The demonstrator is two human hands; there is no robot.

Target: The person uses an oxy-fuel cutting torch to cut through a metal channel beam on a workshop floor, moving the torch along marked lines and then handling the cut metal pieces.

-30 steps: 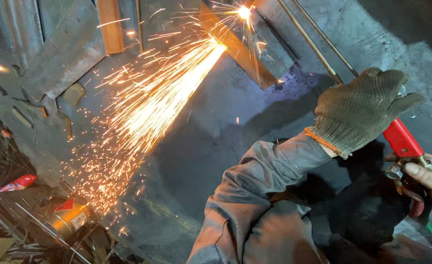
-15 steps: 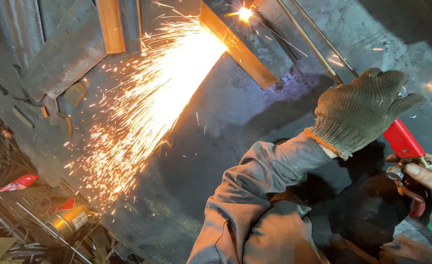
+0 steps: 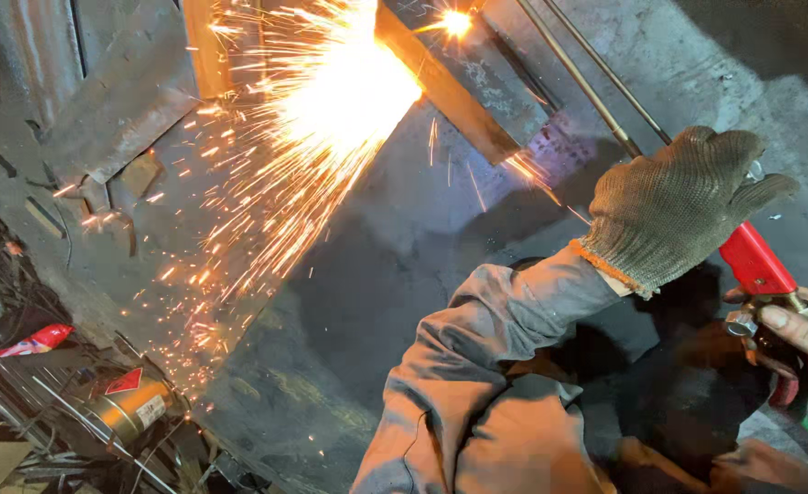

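Cutting torch (image 3: pixel 759 263) — sparks (image 3: pixel 331 119) over steel bar (image 3: pixel 445 87).

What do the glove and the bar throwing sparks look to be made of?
Glove on the left hand: knitted fabric, grey-green with an orange cuff edge; the ribbed weave shows. Bar: probably steel, dull rusty brown; bright sparks stream from it where it is being cut.

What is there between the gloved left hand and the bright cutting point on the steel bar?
In the head view, two thin torch tubes run from the gloved left hand up to the cutting point on the steel bar. Beneath them lies bare grey floor.
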